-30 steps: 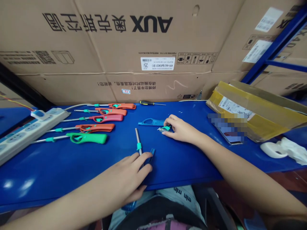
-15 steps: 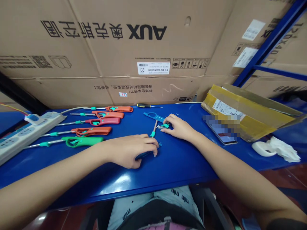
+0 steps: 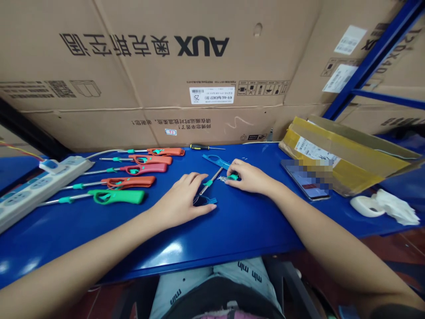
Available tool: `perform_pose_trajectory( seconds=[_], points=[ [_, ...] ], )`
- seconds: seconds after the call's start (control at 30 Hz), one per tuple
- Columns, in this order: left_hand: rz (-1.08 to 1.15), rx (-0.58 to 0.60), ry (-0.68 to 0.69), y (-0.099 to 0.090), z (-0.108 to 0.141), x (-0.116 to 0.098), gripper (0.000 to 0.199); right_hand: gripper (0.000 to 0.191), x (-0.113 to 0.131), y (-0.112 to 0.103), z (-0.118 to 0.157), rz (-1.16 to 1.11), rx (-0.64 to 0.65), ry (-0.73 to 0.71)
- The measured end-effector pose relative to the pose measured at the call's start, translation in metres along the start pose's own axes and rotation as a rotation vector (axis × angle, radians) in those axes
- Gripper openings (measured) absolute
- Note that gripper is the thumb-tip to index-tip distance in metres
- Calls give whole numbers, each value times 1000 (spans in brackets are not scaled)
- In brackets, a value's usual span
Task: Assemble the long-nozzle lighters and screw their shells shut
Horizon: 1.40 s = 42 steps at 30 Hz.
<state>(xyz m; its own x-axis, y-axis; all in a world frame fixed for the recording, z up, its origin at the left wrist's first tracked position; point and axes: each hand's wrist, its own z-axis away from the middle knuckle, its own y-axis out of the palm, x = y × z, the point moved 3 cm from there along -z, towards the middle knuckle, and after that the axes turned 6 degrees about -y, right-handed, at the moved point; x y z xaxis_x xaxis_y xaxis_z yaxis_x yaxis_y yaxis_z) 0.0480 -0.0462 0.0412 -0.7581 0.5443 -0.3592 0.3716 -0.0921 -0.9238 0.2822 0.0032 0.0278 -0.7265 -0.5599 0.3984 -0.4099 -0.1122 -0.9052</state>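
Left hand [image 3: 179,201], thumb and fingers apart, half hides a blue casing [image 3: 209,201] mid-frame; then comes a metal tube [image 3: 205,186]. Right hand [image 3: 249,178] pinches partly covered green-and-metal parts [image 3: 233,177], left of a pixelated phone [image 3: 303,179].

- Cardboard panel [image 3: 146,66]: stands upright behind the table [image 3: 252,226]; "AUX" lettering inverted.
- Power strip [image 3: 43,188]: white, at the left end; one plug [image 3: 49,165] seated.
- Carton [image 3: 345,164]: yellow-taped, tilted, at the right.
- Phone [image 3: 305,179]: lies beside the carton.
- White rounded item [image 3: 359,205]: touches crumpled tissue [image 3: 396,206].
- Blue frame [image 3: 368,66]: rises behind the carton.
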Motion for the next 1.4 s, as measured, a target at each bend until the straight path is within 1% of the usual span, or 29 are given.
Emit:
perform_pose_trajectory(
  seconds=[0.03, 0.13, 0.23, 0.3, 0.37, 0.4, 0.5, 0.57, 0.63, 0.67, 0.7, 0.77, 0.8, 0.87, 0.93, 1.0, 1.03, 1.1, 1.17, 1.2, 1.27, 1.3, 1.37, 1.4],
  points=[
    [-1, 9, -21, 7, -2, 1, 75, 19, 1, -1, 1, 3, 32, -19],
    [-5, 52, 17, 18, -5, -1, 64, 17, 4, -7, 6, -15, 162, -114],
    [-6, 73, 66, 18, -5, -3, 52, 13, 6, -15, 11, -71, 267, -170],
    [-5, 74, 85, 16, -4, -4, 47, 17, 6, -20, 13, -121, 296, -160],
    [4, 72, 107, 15, -3, -6, 44, 24, 4, -26, 13, -182, 258, -119],
    [14, 74, 119, 16, -2, -7, 43, 27, 2, -28, 12, -208, 206, -93],
    [48, 93, 170, 21, -1, -13, 39, 27, -2, -27, 7, -211, -22, -61],
    [50, 106, 205, 27, -1, -18, 37, 21, -1, -19, 2, -138, -135, -106],
    [36, 113, 230, 32, -3, -25, 36, 16, 2, -6, -3, -70, -151, -161],
    [28, 116, 238, 33, -4, -28, 35, 13, 3, 1, -4, -73, -129, -169],
    [22, 114, 240, 34, -6, -31, 36, 15, 4, 7, -6, -91, -114, -155],
    [21, 99, 233, 31, -7, -34, 39, 29, 5, 14, -7, -128, -104, -115],
    [26, 87, 225, 28, -8, -34, 41, 34, 4, 15, -8, -148, -121, -98],
    [36, 60, 209, 20, -8, -30, 44, 34, 2, 12, -8, -144, -187, -80],
    [35, 53, 199, 12, -7, -23, 43, 32, -4, 6, -8, -61, -267, -68],
    [31, 42, 199, 6, -8, -16, 39, 31, -10, 1, -9, 71, -309, -30],
    [25, 33, 201, 4, -10, -14, 38, 33, -13, 0, -9, 129, -305, 1],
    [-1, 30, 211, 5, -16, -11, 41, 37, -17, 0, -11, 206, -257, 55],
    [-25, 52, 219, 10, -26, -11, 42, 35, -17, 2, -12, 201, -212, 71],
    [-32, 45, 203, 12, -32, -11, 43, 31, -16, 3, -12, 163, -212, 71],
    [-13, 1, 144, 17, -45, -8, 46, 24, -15, 4, -13, 62, -252, 76],
    [31, -23, 99, 18, -52, -6, 45, 20, -16, 5, -13, 13, -278, 84],
    [194, -37, -38, 21, -66, 3, 37, 13, -18, 7, -15, -53, -318, 113],
    [227, -44, -70, 22, -73, 7, 35, 11, -19, 8, -16, -78, -336, 135]
  ],
)
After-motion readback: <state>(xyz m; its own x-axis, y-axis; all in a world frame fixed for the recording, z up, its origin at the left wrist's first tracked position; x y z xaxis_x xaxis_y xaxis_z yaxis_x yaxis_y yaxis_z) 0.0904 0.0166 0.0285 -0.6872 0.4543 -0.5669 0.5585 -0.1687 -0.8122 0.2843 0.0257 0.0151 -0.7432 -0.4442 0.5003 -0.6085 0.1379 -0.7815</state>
